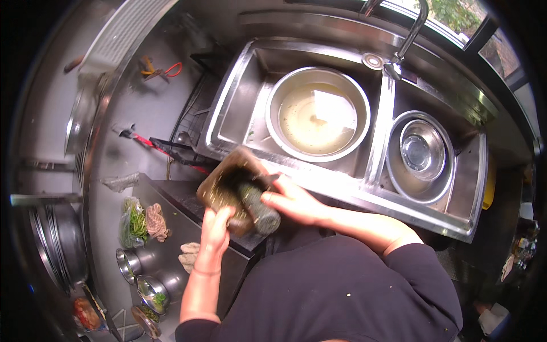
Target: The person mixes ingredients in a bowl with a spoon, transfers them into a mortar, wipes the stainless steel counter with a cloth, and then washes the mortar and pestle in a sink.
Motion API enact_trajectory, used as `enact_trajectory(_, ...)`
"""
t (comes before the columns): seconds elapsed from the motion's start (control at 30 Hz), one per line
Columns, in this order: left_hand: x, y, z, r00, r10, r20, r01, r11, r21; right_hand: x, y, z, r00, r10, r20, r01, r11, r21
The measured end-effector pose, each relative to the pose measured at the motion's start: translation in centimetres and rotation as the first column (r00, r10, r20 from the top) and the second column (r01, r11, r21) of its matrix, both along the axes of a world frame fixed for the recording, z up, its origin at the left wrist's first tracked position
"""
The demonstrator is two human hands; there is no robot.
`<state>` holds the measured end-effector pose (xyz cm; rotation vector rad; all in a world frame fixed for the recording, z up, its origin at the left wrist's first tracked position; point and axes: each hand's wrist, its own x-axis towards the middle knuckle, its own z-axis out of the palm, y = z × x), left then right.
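A blurred brown mortar with a dark hollow is tilted in front of my body, beside the front edge of the sink. Pale bits cling to it. My left hand grips its near side, thumb on the rim. A grey-green cylindrical pestle lies across the hollow, one end pointing towards me. My right hand holds the pestle from the right with the thumb on its side; its other fingers are partly hidden.
In the double steel sink stand a basin of cloudy water and a bowl with a smaller bowl inside. A faucet rises behind. Leftward lie scissors, bagged greens, work gloves and steel bowls.
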<state>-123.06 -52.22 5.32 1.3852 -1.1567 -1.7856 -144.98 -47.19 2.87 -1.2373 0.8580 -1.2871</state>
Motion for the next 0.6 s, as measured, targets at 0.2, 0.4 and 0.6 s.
enact_trajectory(0.2, -17.4, -11.4, -9.4, 0.966, -0.249, -0.073, 0.256, 0.96, 0.116, -14.1, -5.7, -5.8, 0.951, -0.279, 0.133, 0.231, 0.927, 0.294)
enact_trajectory(0.4, -28.8, -15.9, -15.8, 0.892, -0.448, 0.064, 0.387, 0.829, 0.403, -21.8, -9.3, -17.5, 0.856, -0.511, -0.081, 0.486, 0.739, 0.467)
enact_trajectory(0.6, -33.1, -18.5, -20.5, 0.813, -0.544, 0.21, 0.47, 0.824, 0.316, -23.8, -10.0, -21.1, 0.733, -0.681, 0.008, 0.519, 0.566, 0.641)
